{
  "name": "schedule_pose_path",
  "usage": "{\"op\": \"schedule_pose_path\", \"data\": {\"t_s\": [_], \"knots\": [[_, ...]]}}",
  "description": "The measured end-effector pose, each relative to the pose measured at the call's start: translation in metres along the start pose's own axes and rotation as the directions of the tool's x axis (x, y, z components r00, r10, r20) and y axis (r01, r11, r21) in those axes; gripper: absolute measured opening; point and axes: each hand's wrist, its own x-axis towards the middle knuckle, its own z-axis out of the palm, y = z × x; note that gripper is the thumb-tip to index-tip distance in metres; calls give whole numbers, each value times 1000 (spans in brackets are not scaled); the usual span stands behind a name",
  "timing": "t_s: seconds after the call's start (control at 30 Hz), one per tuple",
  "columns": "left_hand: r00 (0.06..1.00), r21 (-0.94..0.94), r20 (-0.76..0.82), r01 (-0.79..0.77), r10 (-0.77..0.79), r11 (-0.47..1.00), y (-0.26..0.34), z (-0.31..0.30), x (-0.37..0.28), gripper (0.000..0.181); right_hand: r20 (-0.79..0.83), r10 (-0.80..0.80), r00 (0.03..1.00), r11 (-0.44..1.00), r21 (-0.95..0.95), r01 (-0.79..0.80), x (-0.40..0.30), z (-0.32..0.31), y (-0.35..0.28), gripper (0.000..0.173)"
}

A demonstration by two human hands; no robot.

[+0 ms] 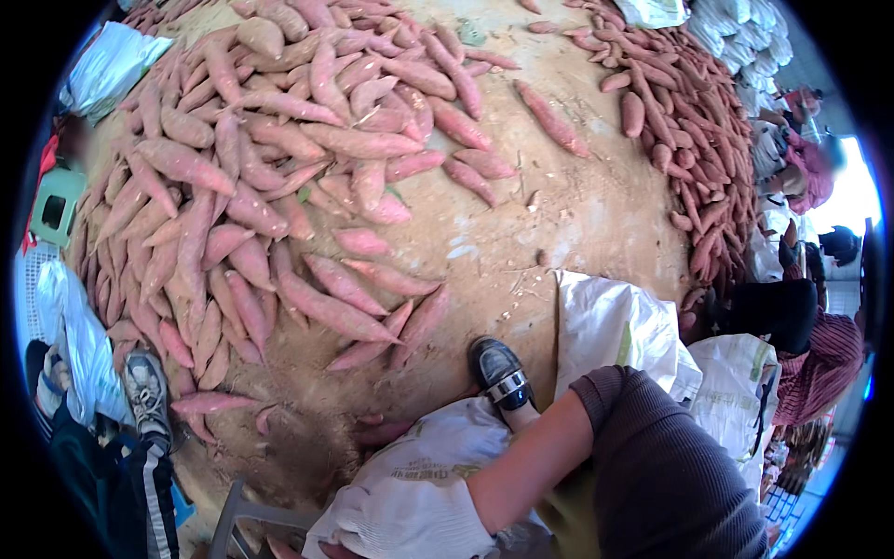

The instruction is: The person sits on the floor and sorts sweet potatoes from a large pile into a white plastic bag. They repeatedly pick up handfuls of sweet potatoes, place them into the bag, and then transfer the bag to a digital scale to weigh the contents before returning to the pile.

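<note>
My right hand (391, 520), in a whitish knit glove, is low at the bottom edge, over a white woven sack (447, 440) bearing print. Its fingertips are partly cut off by the frame; a bit of sweet potato (339, 551) shows under them, and I cannot tell whether it is gripped. My left hand is out of view. Before me a large heap of sweet potatoes (279, 147) covers the floor, with several loose ones (342, 307) at its near edge. A single sweet potato (552, 119) lies apart, right of the heap.
A second sweet potato heap (698, 140) lies at the right, with people and full sacks beyond. White sacks (614, 321) stand near my shoe (501, 374). A grey frame (258, 513) is at bottom left. Another person's shoe (147, 395) and a green plastic stool (57, 202) are at the left.
</note>
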Motion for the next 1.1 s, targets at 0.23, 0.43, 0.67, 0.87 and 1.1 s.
{"op": "schedule_pose_path", "data": {"t_s": [0.23,0.43,0.67,0.87,1.1], "knots": [[971,-167,78,235,-225,958,82,14,28,51,-661,340,669,648,-350,-676,7,-59,181,51],[956,-277,157,283,-248,918,49,21,25,49,-595,583,552,522,-246,-817,-16,-51,291,57],[929,-422,254,356,-268,834,24,23,23,47,-479,573,665,794,526,-305,-34,-41,222,47],[897,-523,332,433,-292,734,7,23,23,46,-280,38,959,819,558,130,-1,-23,51,64],[853,-624,415,520,-317,583,-15,21,26,45,-122,1,993,962,271,32,10,11,13,62]]}}
